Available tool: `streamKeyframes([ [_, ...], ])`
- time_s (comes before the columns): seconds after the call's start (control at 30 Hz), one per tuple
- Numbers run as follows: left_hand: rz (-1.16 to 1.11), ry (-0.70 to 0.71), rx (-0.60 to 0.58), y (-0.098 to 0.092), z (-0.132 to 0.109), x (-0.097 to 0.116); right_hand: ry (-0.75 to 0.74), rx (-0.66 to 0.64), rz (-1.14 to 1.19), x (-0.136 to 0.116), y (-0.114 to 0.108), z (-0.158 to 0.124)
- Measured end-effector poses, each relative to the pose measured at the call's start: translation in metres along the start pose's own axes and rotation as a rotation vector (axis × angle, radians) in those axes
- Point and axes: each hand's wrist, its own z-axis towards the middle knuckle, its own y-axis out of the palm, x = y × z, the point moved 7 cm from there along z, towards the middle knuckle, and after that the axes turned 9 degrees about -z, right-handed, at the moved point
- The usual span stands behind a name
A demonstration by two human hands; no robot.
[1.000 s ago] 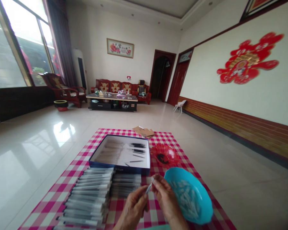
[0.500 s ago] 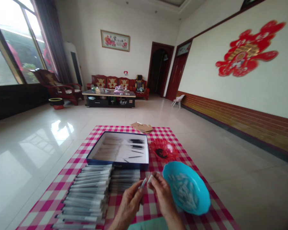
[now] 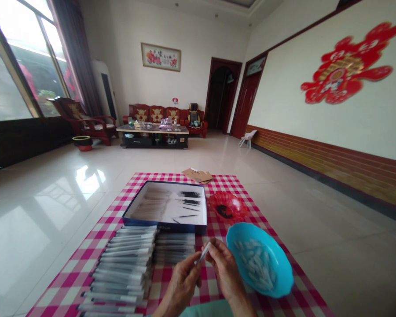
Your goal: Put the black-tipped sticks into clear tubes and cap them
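Note:
Between my two hands is a slim pen with a whitish cap at its upper end. My left hand pinches the pen's lower part, and my right hand grips the white cap; cap and pen appear to touch. Right of my hands stands a turquoise bowl holding several white caps. A large stack of pens lies to the left, beside a second group of thin pens. Behind them, a blue-edged white box contains clear tubes and black refills.
A red flower-shaped dish with small dark pieces sits behind the bowl. Brown cardboard pieces lie at the far edge of the checkered tablecloth. Farther off are a coffee table and a wooden sofa.
My hands have come together, so the pen and the cap, apart before, now meet. The whole view has shifted slightly.

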Motion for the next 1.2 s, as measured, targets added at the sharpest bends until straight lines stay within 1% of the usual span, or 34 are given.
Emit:
streamKeyframes([
  [0.1, -0.039, -0.047, -0.016, 0.000, -0.001, 0.001, 0.003, -0.038, -0.060, -0.001, 0.003, -0.002],
  [0.17, -0.093, -0.122, -0.029, 0.001, -0.002, 0.001, 0.010, -0.055, -0.053, 0.002, 0.005, -0.002],
  [0.23, -0.168, -0.207, -0.046, 0.004, -0.004, 0.002, 0.015, -0.093, -0.001, 0.008, 0.007, -0.001],
  [0.3, -0.252, -0.280, -0.057, 0.007, -0.006, 0.002, 0.024, -0.158, 0.084, 0.014, 0.012, 0.000],
  [0.37, -0.306, -0.316, -0.049, 0.009, -0.007, 0.001, 0.045, -0.196, 0.165, 0.021, 0.016, 0.001],
  [0.43, -0.303, -0.316, -0.024, 0.009, -0.007, -0.003, 0.068, -0.181, 0.210, 0.026, 0.017, 0.001],
  [0.5, -0.240, -0.283, 0.010, 0.006, -0.004, -0.006, 0.079, -0.135, 0.230, 0.029, 0.017, 0.002],
  [0.57, -0.109, -0.182, 0.047, 0.003, 0.000, -0.004, 0.088, -0.086, 0.231, 0.031, 0.017, 0.002],
  [0.67, 0.153, 0.027, 0.105, -0.002, 0.002, 0.010, 0.107, -0.028, 0.190, 0.034, 0.016, 0.002],
  [0.73, 0.293, 0.095, 0.140, -0.003, 0.000, 0.016, 0.113, -0.003, 0.149, 0.035, 0.015, 0.001],
  [0.83, 0.434, 0.131, 0.163, -0.001, -0.004, 0.022, 0.107, 0.022, 0.114, 0.036, 0.013, 0.001],
  [1.0, 0.602, 0.159, 0.175, 0.003, -0.007, 0.025, 0.093, 0.042, 0.146, 0.040, 0.012, 0.001],
  [1.1, 0.693, 0.153, 0.152, 0.005, -0.008, 0.025, 0.098, 0.051, 0.165, 0.041, 0.012, 0.001],
  [1.2, 0.821, 0.111, 0.113, 0.006, -0.008, 0.022, 0.101, 0.070, 0.153, 0.040, 0.012, 0.000],
])
